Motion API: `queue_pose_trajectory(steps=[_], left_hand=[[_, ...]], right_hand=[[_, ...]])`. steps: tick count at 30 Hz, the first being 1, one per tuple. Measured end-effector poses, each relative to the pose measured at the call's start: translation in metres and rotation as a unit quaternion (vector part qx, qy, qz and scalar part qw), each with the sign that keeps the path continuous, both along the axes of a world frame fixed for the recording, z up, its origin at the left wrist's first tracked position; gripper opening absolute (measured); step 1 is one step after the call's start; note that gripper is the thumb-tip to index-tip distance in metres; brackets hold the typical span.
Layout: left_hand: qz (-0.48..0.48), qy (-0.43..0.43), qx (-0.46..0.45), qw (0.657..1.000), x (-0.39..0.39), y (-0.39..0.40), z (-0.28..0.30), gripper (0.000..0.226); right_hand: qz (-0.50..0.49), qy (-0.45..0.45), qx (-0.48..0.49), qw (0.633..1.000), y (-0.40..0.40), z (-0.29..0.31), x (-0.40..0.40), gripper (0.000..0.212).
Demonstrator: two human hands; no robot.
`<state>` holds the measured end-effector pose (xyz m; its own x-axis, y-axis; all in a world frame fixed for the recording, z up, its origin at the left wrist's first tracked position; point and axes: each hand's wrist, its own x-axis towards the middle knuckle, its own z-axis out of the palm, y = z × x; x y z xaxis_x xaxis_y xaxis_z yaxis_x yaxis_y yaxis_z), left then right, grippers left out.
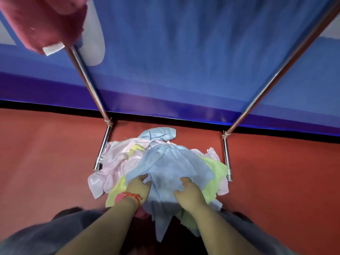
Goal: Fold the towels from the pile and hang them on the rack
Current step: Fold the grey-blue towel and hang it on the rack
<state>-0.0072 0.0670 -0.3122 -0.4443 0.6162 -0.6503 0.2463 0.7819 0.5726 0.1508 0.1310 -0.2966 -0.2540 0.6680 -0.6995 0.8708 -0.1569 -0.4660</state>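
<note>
The rack is polished, shiny metal tubing. The pile is thin, soft cloth (the pink piece slightly glossy). The hanging red towel looks fluffy; the floor matt.

I see a pale blue towel topping a pile of pink, yellow-green and blue; red floor, blue wall, a dusky pink towel on the chrome rack.
</note>
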Motion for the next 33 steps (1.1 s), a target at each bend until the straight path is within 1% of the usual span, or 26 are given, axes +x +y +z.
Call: queue_pose_trajectory(steps=[3,5,8,11,13,15,19,21,23,26,29,33], left_hand=[[0.017,-0.001,-0.004,1.0,-0.009,0.01,-0.023,0.049],[0.005,0.013,-0.014,1.0,-0.017,0.017,-0.036,0.051],[-0.005,0.016,-0.025,1.0,-0.028,0.025,-0.052,0.055],[-0.025,0.013,-0.039,0.999,-0.034,0.033,-0.065,0.062],[-0.03,0.011,-0.04,0.999,-0.036,0.039,-0.072,0.061],[-0.013,0.005,-0.034,0.999,-0.035,0.043,-0.078,0.059],[0.033,-0.023,-0.042,0.998,-0.031,0.045,-0.086,0.069],[0.05,-0.028,-0.047,0.997,-0.025,0.045,-0.085,0.062],[0.051,-0.016,-0.048,0.997,-0.019,0.043,-0.086,0.048],[0.05,0.008,-0.037,0.998,-0.013,0.039,-0.085,0.011],[0.037,0.013,-0.025,0.999,-0.008,0.035,-0.074,0.027],[0.031,0.023,0.008,0.999,-0.005,0.033,-0.041,0.03]], right_hand=[[0.0,0.001,-0.009,1.0,0.014,-0.023,-0.011,0.062],[-0.023,0.011,-0.006,1.0,0.024,-0.035,-0.017,0.063],[-0.079,0.017,0.027,0.996,0.037,-0.052,-0.022,0.068],[-0.091,0.005,0.045,0.995,0.047,-0.071,-0.021,0.071],[-0.09,-0.012,0.055,0.994,0.053,-0.084,-0.021,0.069],[-0.095,-0.031,0.063,0.993,0.058,-0.093,-0.022,0.064],[-0.086,-0.069,0.068,0.992,0.063,-0.105,-0.021,0.055],[-0.076,-0.081,0.067,0.992,0.063,-0.108,-0.019,0.05],[-0.069,-0.089,0.075,0.991,0.06,-0.108,-0.017,0.04],[-0.034,-0.101,0.092,0.99,0.056,-0.101,-0.018,0.031],[-0.012,-0.099,0.098,0.99,0.049,-0.089,-0.016,0.03],[0.006,-0.109,0.117,0.987,0.037,-0.056,-0.011,0.035]])
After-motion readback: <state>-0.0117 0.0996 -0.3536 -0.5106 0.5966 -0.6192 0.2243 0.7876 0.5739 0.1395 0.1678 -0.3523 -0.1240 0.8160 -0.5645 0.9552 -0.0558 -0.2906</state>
